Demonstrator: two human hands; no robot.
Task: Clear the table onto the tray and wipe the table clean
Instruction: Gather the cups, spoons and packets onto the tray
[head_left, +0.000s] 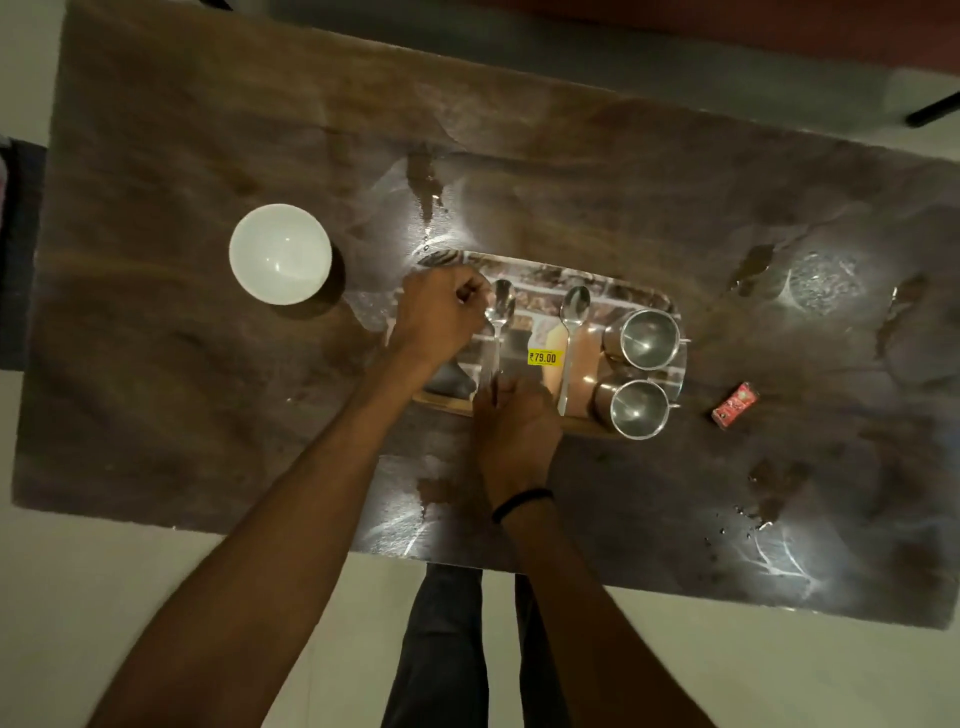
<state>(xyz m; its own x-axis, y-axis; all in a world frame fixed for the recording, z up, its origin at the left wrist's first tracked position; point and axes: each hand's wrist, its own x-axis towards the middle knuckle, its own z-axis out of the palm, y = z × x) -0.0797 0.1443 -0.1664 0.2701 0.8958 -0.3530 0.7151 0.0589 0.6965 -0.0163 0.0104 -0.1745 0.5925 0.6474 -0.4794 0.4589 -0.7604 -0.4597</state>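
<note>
The right hand (514, 415), at the near edge of the tray (447, 401), curls round the handle end of the held spoon (497, 322). The left hand (441, 312), over the tray's left end, is fisted at the spoon's neck; whether it pinches the metal I cannot tell. The spoon lies lengthwise over the tray, bowl toward the far side. With two hands on one slim handle, a slip could send it skidding off the tray's left edge onto the wet table (208, 415), or knocking the second spoon (571, 332) just right of it toward the two steel cups (647, 338) at the tray's right end, which look easy to tip. Off the tray, a red packet (735, 405) lies to the right and a white bowl (280, 253) well to the left, both uncollected. The dark tabletop shows glare, smears and puddles (426, 176) beyond the tray. Pale floor (130, 597) surrounds the table; beyond its far edge the room is dim.
</note>
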